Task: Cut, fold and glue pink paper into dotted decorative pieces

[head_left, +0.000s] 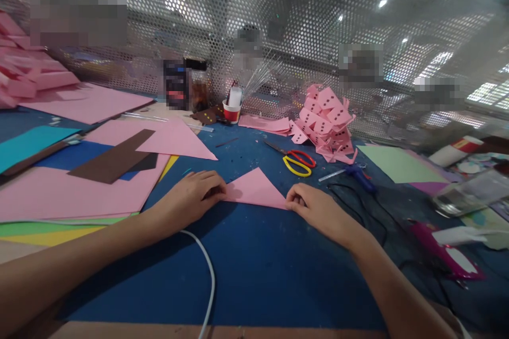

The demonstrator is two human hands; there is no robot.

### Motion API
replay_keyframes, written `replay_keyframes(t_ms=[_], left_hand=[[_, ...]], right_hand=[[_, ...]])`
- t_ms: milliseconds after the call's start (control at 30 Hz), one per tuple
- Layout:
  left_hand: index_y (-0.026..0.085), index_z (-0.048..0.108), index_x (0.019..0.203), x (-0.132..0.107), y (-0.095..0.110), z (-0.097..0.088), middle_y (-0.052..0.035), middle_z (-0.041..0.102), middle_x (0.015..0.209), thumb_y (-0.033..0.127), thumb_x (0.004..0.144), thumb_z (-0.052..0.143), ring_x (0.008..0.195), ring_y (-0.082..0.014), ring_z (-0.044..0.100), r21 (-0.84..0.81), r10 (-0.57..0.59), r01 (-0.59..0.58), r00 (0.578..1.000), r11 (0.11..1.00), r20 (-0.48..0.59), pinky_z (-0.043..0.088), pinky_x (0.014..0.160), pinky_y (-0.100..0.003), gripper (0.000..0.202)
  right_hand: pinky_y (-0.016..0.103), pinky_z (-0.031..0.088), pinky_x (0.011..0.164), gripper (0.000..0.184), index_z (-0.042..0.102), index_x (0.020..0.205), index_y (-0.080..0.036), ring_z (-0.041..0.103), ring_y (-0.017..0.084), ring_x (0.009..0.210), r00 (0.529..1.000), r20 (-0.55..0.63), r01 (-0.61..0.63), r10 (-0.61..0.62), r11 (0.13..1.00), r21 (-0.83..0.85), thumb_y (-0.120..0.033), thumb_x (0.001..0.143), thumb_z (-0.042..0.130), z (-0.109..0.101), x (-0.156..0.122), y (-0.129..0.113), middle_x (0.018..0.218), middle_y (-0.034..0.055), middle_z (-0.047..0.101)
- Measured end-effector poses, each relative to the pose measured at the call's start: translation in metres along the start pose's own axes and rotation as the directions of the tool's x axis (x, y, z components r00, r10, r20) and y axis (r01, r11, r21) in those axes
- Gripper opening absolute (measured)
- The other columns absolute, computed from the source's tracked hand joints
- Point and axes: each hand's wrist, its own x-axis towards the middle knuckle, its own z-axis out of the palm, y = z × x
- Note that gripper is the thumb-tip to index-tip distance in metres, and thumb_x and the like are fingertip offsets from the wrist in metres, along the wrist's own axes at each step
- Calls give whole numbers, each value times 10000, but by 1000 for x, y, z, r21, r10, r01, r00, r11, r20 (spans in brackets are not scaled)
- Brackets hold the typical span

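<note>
A pink paper triangle [256, 189] lies on the dark blue table mat in front of me, its long edge toward me and its tip pointing away. My left hand [201, 195] pinches its left corner with curled fingers. At the right corner, my right hand [314, 204] has thumb and fingers closed on the paper. Just beyond the triangle rest scissors [296, 163] with one red and one yellow handle loop, blades pointing away to the left. A larger pink paper triangle [178, 140] sits to the left, on other sheets.
Coloured sheets [79, 193] are stacked at left, with a brown strip [113, 158] on top. Dotted pink folded pieces [326, 116] are piled behind. A blue glue gun [360, 176], its cord and a magenta pouch [445, 251] lie at right. A white cable [210, 270] crosses the mat.
</note>
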Motion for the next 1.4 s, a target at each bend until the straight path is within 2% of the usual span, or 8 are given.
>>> replay_keyframes(t_ms=[233,433,533,633,700,800,1233,1400], left_hand=[[222,618,930,0,1,2,-23,644,991,243,954,457,914,-205,590,7,17,-17,1000,1000,-2,393,840,-360,165],[210,627,927,-1,0,2,-34,642,987,227,962,420,923,-203,592,-10,40,-40,999,999,-17,408,842,-336,210],[225,640,923,-1,-3,0,-24,657,972,261,941,471,909,-202,599,-23,4,-4,1000,1000,-19,416,817,-321,173],[233,652,891,1,-5,-6,-7,673,869,312,893,546,785,-185,604,-32,-98,98,995,995,12,418,700,-290,132],[232,657,843,2,-6,-11,0,673,791,376,863,581,708,-177,597,-32,-174,176,984,984,44,398,622,-275,163],[233,664,791,4,-7,-17,5,678,746,429,838,594,683,-178,603,-34,-233,237,969,971,82,387,590,-264,213],[241,694,801,5,-13,-26,5,709,785,375,806,590,740,-187,632,-73,-252,264,957,962,141,427,647,-261,170],[237,698,778,5,-18,-27,-3,712,762,441,778,617,716,-193,635,-40,-268,275,955,961,130,413,605,-256,220]], right_hand=[[273,391,745,57,619,870,-217,546,155,862,997,-40,63,-66,996,-62,-231,904,576,2,1,4,931,24,609],[255,358,656,69,626,882,-223,540,130,753,999,-5,35,-35,999,-20,-207,899,561,-1,0,2,852,-5,614],[251,350,643,73,620,889,-228,542,121,729,999,-10,31,-31,999,12,-208,902,551,0,0,4,855,-11,615],[253,355,652,68,621,886,-227,548,125,740,999,-11,30,-30,999,23,-216,900,555,1,0,6,856,-8,618],[254,357,657,66,621,882,-227,552,127,747,1000,-7,30,-30,999,32,-226,899,557,1,1,7,858,-8,620],[255,358,656,79,620,880,-230,557,130,753,1000,0,23,-23,999,43,-236,905,545,1,1,7,863,-8,624],[254,365,629,82,618,886,-235,563,135,733,1000,10,17,-18,998,56,-250,903,539,3,3,11,840,-12,624],[257,365,618,87,620,894,-230,566,138,722,1000,15,16,-17,999,45,-261,900,539,4,4,14,840,-3,631]])
